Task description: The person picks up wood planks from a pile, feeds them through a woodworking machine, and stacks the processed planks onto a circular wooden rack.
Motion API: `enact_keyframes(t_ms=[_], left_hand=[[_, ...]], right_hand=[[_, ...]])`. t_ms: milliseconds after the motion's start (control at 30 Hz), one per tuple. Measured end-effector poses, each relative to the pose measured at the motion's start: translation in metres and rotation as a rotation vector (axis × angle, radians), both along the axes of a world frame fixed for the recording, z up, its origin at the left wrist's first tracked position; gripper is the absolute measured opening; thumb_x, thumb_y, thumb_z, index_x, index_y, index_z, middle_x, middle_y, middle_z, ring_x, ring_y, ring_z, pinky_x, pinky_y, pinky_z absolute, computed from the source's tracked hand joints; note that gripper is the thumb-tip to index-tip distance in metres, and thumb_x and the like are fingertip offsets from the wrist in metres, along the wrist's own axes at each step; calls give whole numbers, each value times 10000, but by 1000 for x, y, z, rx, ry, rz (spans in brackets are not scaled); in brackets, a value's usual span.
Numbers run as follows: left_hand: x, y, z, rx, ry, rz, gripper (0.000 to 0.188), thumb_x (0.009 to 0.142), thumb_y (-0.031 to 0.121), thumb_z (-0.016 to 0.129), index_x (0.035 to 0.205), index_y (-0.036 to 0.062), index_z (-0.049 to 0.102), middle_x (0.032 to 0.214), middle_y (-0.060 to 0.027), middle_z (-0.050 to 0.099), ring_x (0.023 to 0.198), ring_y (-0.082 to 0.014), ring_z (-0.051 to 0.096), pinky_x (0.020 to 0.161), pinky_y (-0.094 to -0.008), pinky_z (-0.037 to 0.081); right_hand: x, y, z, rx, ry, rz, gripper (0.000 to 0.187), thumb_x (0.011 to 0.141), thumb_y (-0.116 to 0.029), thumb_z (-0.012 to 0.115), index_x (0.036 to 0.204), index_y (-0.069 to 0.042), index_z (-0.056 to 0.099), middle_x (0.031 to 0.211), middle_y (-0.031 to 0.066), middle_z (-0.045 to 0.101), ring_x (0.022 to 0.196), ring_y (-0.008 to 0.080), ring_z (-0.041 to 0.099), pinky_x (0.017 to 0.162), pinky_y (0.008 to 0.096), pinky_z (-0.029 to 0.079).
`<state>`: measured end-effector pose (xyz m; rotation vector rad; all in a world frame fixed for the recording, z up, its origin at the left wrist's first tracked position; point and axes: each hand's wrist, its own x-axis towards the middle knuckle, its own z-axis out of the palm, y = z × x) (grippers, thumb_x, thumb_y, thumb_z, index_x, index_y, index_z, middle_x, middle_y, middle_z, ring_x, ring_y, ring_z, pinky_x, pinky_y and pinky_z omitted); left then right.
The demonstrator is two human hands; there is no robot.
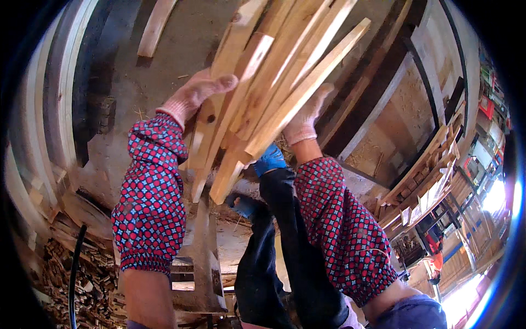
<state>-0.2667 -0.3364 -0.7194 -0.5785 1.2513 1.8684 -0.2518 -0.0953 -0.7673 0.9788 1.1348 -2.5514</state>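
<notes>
Between my hands is a loose bundle of long, pale wooden strips (257, 109), fanned out and tilted, with near ends above my legs and far ends past the top edge of the view. My left hand (198, 94), in a pinkish knitted glove, grips the bundle's left side with its thumb over the strips. On the right side my right hand (308, 115), gloved the same way, clasps the bundle; its fingers are mostly hidden behind the wood. Patterned red and blue sleeve covers (150, 192) wrap both forearms.
A single wooden piece (157, 28) lies on the floor at the upper left. Long boards (66, 93) stand along the left. Wood scraps (82, 282) heap at the lower left, beside a black hose (76, 268). A dark-framed panel (392, 115) and stacked lumber (424, 175) are at right.
</notes>
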Motion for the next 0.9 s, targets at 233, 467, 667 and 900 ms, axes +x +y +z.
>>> enact_keyframes(t_ms=[233, 467, 667, 900], left_hand=[[-20, 18, -16, -114, -67, -157, 606, 739, 301, 819, 1268, 75, 627, 1078, -56, 674, 909, -162, 608, 820, -309, 485], [-43, 23, 80, -152, 142, -209, 612, 661, 204, 874, 1215, 62, 657, 1069, -61, 695, 961, -167, 621, 821, -335, 509], [-70, 54, 257, -195, 290, -170, 645, 654, 170, 866, 1232, 22, 622, 1097, -72, 691, 992, -146, 631, 898, -329, 511], [-88, 127, 509, -218, 446, -70, 594, 707, 175, 866, 1225, 21, 620, 1112, -53, 684, 970, -154, 642, 874, -307, 523]], right_hand=[[-19, 19, 26, 45, -102, 101, 762, 893, -688, 494, 1425, -146, 437, 1365, 108, 523, 1195, 303, 531, 1045, 484, 422], [-24, 64, 70, 165, -87, -54, 678, 876, -645, 533, 1305, -120, 546, 1212, 89, 607, 1092, 271, 570, 980, 442, 474], [-60, 99, 246, 251, 83, -191, 646, 897, -606, 558, 1301, -103, 553, 1212, 83, 617, 1094, 238, 581, 999, 406, 477], [-111, 165, 449, 213, 197, -110, 645, 896, -598, 579, 1297, -93, 559, 1202, 73, 626, 1065, 216, 596, 981, 391, 490]])
